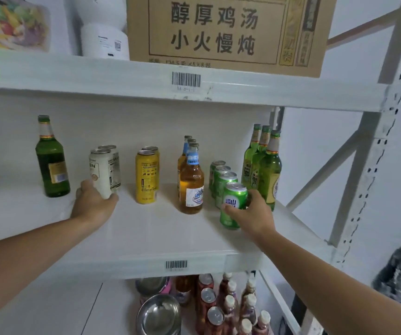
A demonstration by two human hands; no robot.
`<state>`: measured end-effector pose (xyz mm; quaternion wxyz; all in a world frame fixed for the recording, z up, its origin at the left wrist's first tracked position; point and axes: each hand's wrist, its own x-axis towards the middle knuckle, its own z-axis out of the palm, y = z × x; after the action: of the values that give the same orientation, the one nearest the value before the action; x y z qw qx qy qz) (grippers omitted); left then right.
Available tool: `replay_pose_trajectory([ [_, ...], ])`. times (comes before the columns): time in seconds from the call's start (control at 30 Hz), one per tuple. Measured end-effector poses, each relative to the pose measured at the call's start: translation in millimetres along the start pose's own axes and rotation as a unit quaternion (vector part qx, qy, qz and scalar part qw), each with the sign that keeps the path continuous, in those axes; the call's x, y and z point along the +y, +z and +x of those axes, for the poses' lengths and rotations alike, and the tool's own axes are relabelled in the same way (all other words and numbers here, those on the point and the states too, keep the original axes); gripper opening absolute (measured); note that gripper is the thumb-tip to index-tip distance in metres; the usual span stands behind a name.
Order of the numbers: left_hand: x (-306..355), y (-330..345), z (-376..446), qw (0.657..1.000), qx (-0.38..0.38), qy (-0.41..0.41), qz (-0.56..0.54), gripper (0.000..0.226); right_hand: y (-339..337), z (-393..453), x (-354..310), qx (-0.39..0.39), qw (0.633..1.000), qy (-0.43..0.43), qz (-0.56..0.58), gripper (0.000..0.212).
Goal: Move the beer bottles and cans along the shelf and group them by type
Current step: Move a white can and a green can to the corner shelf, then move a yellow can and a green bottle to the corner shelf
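On the white middle shelf (146, 228), my left hand (93, 201) grips the front white can (100, 172), with a second white can behind it. My right hand (250, 213) grips the front green can (233, 204), which stands before a row of three more green cans (221, 175). Between the hands stand two yellow cans (147, 180) and a row of three amber bottles with blue labels (191, 182). Three light green bottles (267, 165) stand at the right end. A dark green bottle (52, 158) stands at the left, another at the frame's left edge.
The upper shelf carries a cardboard box (226, 32), white rolls (105, 42) and a bag. Below are steel bowls (158, 315) and several red bottles and cans (228, 305). The shelf's upright post (363, 141) runs down the right side.
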<state>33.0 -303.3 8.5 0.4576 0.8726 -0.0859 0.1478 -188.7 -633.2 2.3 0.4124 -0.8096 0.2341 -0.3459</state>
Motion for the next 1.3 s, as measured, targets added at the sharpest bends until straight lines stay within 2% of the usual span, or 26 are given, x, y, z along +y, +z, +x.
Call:
replay_pose_trajectory([
  [0.1,11,6,-17,1.000,0.001,0.007,0.004,0.071,-2,16,11,-0.014,1.000,-0.008,0.004,0.065],
  [0.23,4,9,-42,0.997,0.008,0.063,0.054,0.077,6,21,24,-0.040,0.999,-0.017,0.020,0.062],
  [0.47,9,1,-45,0.997,0.003,0.063,0.039,0.077,3,29,24,-0.070,0.997,-0.004,0.042,0.058],
  [0.57,4,-7,-48,0.996,0.008,0.074,0.048,0.070,4,26,22,-0.071,0.996,0.000,0.051,0.057],
  [0.63,0,-10,-54,0.995,0.006,0.080,0.060,0.065,-1,20,23,-0.066,0.995,0.008,0.071,0.069],
  [0.7,0,-14,-59,0.994,-0.006,0.086,0.063,0.062,-13,16,21,-0.032,0.996,0.011,0.081,0.096],
  [0.73,1,-16,-62,0.993,-0.014,0.093,0.065,0.060,-19,16,20,-0.003,0.998,0.000,0.063,0.102],
  [0.8,1,-24,-70,0.991,-0.026,0.104,0.074,0.055,-28,13,19,0.064,0.997,-0.024,0.026,0.090],
  [0.87,-8,-37,-83,0.992,-0.032,0.096,0.078,0.047,-27,4,17,0.094,0.995,-0.045,-0.004,0.064],
  [0.93,-25,-52,-96,0.991,-0.033,0.086,0.094,0.040,-17,-8,12,0.064,0.993,-0.091,-0.035,0.040],
  [1.0,-39,-71,-104,0.989,-0.039,0.084,0.116,0.033,-6,-22,2,-0.007,0.990,-0.133,-0.047,0.030],
  [1.1,-50,-99,-111,0.988,-0.057,0.089,0.115,0.023,10,-51,-24,-0.098,0.978,-0.181,-0.045,0.048],
  [1.3,-68,-156,-129,0.990,-0.050,0.107,0.082,0.026,69,-103,-94,-0.196,0.950,-0.240,-0.042,0.061],
])
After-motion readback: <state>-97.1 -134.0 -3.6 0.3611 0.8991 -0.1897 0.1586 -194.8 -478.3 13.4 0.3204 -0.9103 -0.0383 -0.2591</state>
